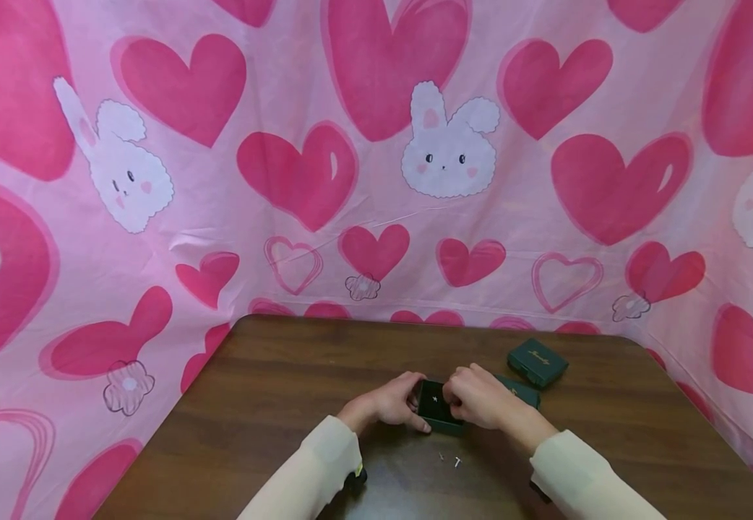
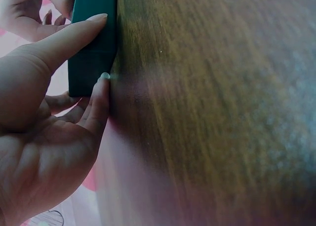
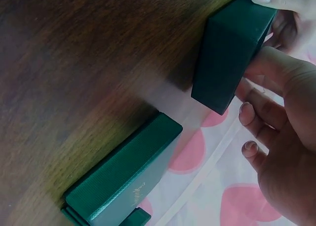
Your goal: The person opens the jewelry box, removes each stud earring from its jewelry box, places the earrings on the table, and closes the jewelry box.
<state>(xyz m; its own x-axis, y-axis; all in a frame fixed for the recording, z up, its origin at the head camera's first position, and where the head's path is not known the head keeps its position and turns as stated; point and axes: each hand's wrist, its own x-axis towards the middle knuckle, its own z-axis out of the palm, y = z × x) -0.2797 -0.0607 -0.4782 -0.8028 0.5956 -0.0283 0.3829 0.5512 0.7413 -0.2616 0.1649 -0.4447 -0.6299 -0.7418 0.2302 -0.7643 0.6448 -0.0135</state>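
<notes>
A small dark green jewelry box (image 1: 446,427) with a black insert stands uncovered on the table, a tiny silvery piece (image 1: 435,399) showing on the insert. My left hand (image 1: 394,402) grips its left end, thumb along the near wall and fingers on the other sides. In the left wrist view the thumb lies flat on the box (image 2: 91,70). My right hand (image 1: 480,399) bends over the right half, with thumb and forefinger down at the insert. The other fingers curl loosely in the right wrist view. Whether those fingertips pinch something I cannot tell.
Just right of the uncovered box, partly behind my right hand, lies a green box (image 1: 527,394) with gold lettering. Another lettered green box (image 1: 538,362) sits farther back. Two tiny metal pieces, one a silvery pin (image 1: 457,461), lie on the brown table (image 1: 298,375) near me.
</notes>
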